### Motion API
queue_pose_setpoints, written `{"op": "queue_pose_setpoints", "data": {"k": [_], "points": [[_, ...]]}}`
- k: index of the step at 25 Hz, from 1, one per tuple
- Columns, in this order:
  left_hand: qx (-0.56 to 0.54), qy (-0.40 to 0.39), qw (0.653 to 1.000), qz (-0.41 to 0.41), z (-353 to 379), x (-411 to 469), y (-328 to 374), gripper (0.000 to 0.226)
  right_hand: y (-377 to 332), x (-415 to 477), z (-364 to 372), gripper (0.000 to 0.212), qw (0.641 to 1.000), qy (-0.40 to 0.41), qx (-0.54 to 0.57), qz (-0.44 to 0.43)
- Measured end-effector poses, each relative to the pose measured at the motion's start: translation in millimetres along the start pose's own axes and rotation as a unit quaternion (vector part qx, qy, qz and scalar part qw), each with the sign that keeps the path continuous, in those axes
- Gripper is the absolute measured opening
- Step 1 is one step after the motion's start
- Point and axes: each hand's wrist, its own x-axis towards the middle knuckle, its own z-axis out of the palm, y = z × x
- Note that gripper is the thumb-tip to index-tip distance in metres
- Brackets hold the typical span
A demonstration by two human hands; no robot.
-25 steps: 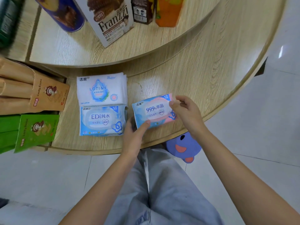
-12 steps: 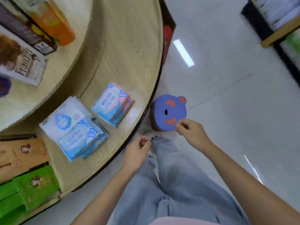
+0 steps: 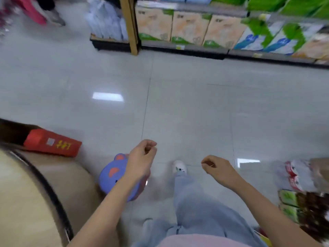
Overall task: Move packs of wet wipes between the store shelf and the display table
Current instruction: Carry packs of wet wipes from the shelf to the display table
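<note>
Camera has swung off the display table (image 3: 17,202) since a second ago: only its curved wooden rim shows, lower left. The three wet wipes packs I saw lying on it are out of frame, and both hands are off the pink "999" pack. Left hand (image 3: 140,161) hangs over the purple bear-face stool (image 3: 112,175), fingers loosely curled, thumb near index, holding nothing. Right hand (image 3: 216,168) is the same: loose curl, nothing in it. Store shelf (image 3: 187,48) runs along the top, across the tiled aisle, with beige boxes with green trim (image 3: 188,27), green-and-blue packs (image 3: 267,36) and white packs (image 3: 106,20); print too blurred to read. Red box (image 3: 53,145) beside the table carries yellow characters, illegible. White shoe (image 3: 179,167) is on the floor between the hands.
</note>
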Motion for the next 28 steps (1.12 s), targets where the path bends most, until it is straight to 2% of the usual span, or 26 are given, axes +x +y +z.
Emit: {"op": "queue_pose_setpoints", "data": {"k": [5, 9, 15, 21, 28], "points": [[0.031, -0.072, 0.997, 0.029, 55, 97, 97, 0.022, -21, 92, -115, 0.016, 0.998, 0.045, 0.046, -0.01], [0.01, -0.114, 0.993, -0.004, 72, 139, 146, 0.015, -73, 161, -213, 0.017, 0.988, 0.101, 0.097, -0.067], [0.0, -0.097, 0.995, 0.014, 57, 280, 231, 0.02, -136, 280, -314, 0.014, 0.976, 0.142, 0.131, -0.096], [0.02, -0.079, 0.992, 0.095, 23, 464, 377, 0.023, -184, 396, -392, 0.014, 0.979, 0.155, 0.12, -0.049], [0.014, -0.093, 0.981, 0.172, 25, 602, 524, 0.021, -210, 499, -485, 0.015, 0.978, 0.169, 0.118, -0.03]]}}
